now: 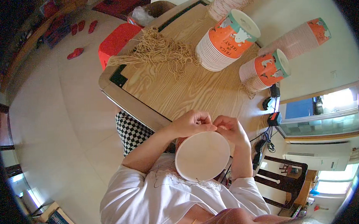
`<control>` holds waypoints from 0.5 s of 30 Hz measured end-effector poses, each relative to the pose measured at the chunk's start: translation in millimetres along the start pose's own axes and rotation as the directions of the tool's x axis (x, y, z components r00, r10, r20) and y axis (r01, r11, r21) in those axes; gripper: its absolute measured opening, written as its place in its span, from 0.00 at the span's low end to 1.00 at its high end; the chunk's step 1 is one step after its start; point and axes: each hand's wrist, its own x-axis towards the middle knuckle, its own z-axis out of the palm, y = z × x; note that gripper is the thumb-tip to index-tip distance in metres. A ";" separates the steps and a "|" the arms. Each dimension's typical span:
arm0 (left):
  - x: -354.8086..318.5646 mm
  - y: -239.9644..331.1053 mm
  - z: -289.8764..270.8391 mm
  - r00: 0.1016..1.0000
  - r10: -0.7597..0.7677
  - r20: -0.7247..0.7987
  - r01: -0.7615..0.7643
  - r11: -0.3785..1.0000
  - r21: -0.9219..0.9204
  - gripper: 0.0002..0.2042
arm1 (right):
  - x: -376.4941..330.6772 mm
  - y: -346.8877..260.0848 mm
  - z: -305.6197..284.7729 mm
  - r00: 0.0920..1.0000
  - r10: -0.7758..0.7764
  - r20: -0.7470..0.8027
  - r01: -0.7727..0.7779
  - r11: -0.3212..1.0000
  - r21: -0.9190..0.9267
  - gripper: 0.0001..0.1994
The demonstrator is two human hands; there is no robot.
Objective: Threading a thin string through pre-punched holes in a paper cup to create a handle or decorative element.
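A white round paper bucket (pixel 203 156) leans against my chest, tilted so its open mouth faces up toward me. At its far rim my left hand (pixel 193 124) is closed in a pinch. My right hand (pixel 230 129) meets it there, its thumb and fingertips also pressed together. Whatever lies between the fingertips is too small to make out. Beyond my hands, on the wooden table (pixel 163 94), a loose heap of tan twine (pixel 159 53) spreads toward the left edge.
Nested orange-and-green paper buckets stand in a tall stack (pixel 229 41) and a shorter stack (pixel 265 69). Another stack (pixel 299 38) leans behind. Black adapters and cables (pixel 269 138) lie along the right side, near a dark chair (pixel 282 179). A red stool (pixel 115 41) stands left of the table.
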 end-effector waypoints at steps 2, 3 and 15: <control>0.7 2.6 2.1 1.000 0.022 -0.013 -0.024 0.988 -0.150 0.07 | 0.5 1.5 -1.2 1.000 0.000 0.029 0.003 0.996 -0.084 0.04; 1.5 -0.9 2.1 1.000 0.022 -0.013 -0.024 0.988 -0.150 0.07 | 0.6 4.4 -1.5 0.998 -0.059 0.018 0.061 0.995 -0.079 0.03; 4.5 -3.7 4.2 0.929 0.318 -0.188 -0.270 0.932 0.244 0.06 | 13.9 17.3 5.7 0.998 0.038 0.057 -0.050 0.971 0.234 0.08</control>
